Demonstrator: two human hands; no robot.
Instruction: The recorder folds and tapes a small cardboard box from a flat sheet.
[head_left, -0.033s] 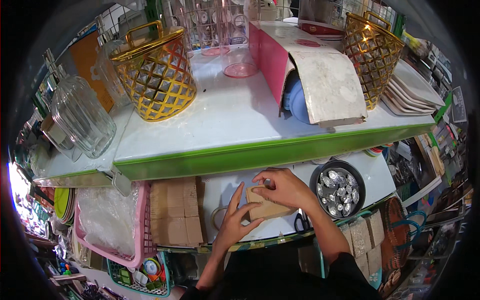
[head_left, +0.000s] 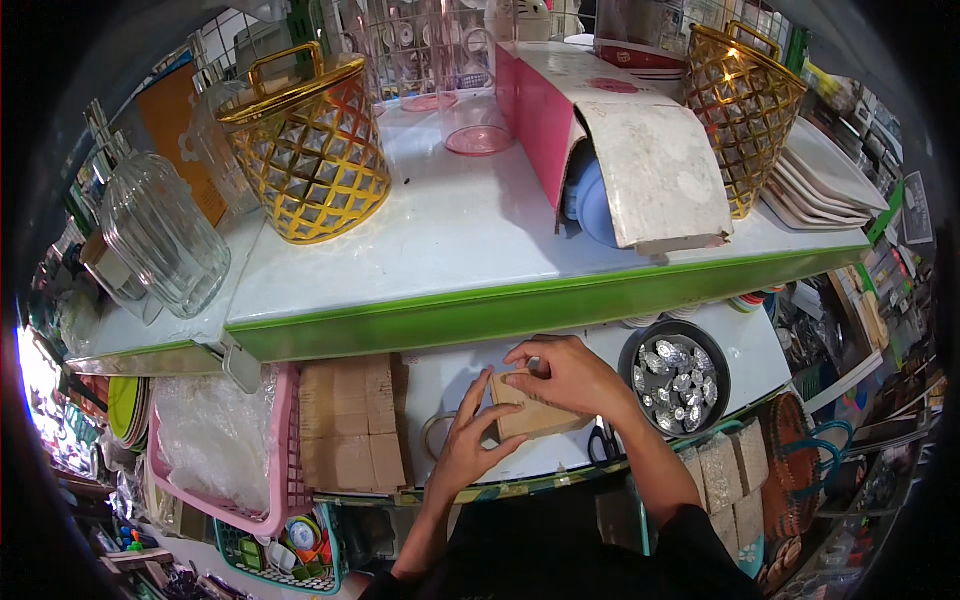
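Observation:
A small brown cardboard box (head_left: 547,418) lies on the white lower surface in front of me. My left hand (head_left: 470,440) is at the box's left end. Its index finger points up, while another finger and the thumb touch the box near its left side. From the right, my right hand (head_left: 565,375) curls over the top of the box, with thumb and fingers bent against its upper edge. Whatever is inside the box is hidden. Close to my right wrist lie black-handled scissors (head_left: 604,446). A roll of tape (head_left: 432,436) sits just left of my left hand, partly covered by it.
Flattened brown cardboard (head_left: 350,425) and a pink basket (head_left: 285,480) of clear plastic are on the left. A dark pan (head_left: 627,375) with silvery pieces stands right. Overhead, a green-edged shelf (head_left: 550,300) carries gold lattice baskets (head_left: 310,150), glass bottles (head_left: 165,230) and a pink-white box (head_left: 665,160).

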